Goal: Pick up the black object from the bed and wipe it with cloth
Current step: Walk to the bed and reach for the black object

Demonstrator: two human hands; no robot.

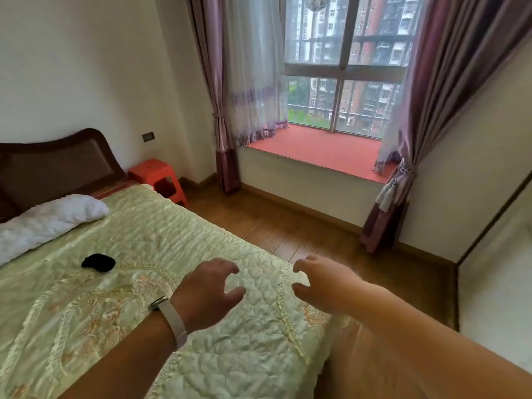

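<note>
Both hands, left hand and right hand, hover spread and empty while the black object sits on the bed (no cloth visible), so the left should probably reach over.

Legible text, labels, brands, numbers, signs: none. The wristband on the left wrist shows a blank face at this angle; the dark wall switch plate on the far wall carries no readable marking.
</note>
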